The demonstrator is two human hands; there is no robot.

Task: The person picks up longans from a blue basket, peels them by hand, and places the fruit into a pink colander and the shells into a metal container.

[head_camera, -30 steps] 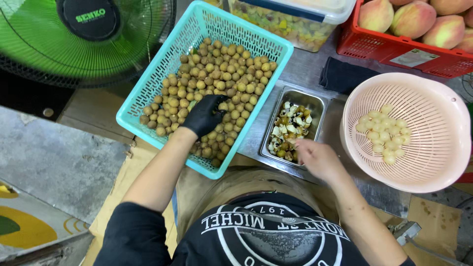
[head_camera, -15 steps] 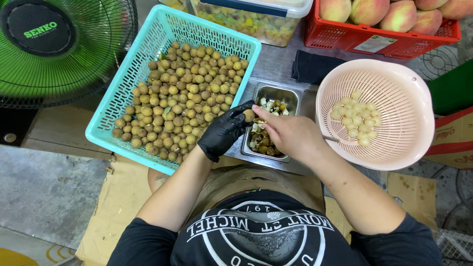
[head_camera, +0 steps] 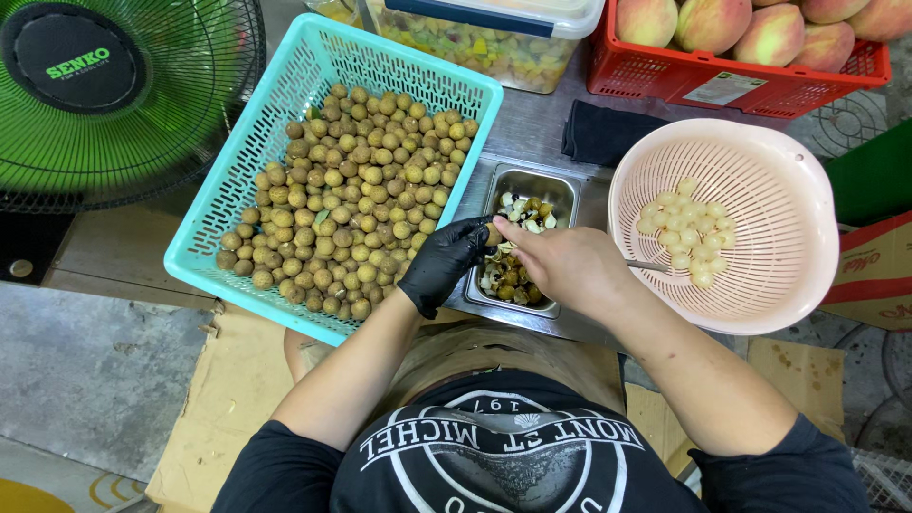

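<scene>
Over the steel tray (head_camera: 524,242), head view: gloved left hand (head_camera: 445,264) pinches one longan (head_camera: 493,235) in its fingers; bare right hand (head_camera: 568,268) is clenched on a thin metal tool (head_camera: 650,266), working that fruit. Teal basket (head_camera: 328,180) remains heaped with unpeeled fruit; pink colander (head_camera: 736,223) holds few peeled ones. Judged early: most remains.

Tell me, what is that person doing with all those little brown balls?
A person is peeling small brown fruit. The left hand, in a black glove, and the bare right hand meet over a metal tray of shells and seeds, pinching one fruit between them. The right hand also grips a thin metal tool. Unpeeled fruit fills the teal basket, and pale peeled ones sit in the pink colander.
</scene>
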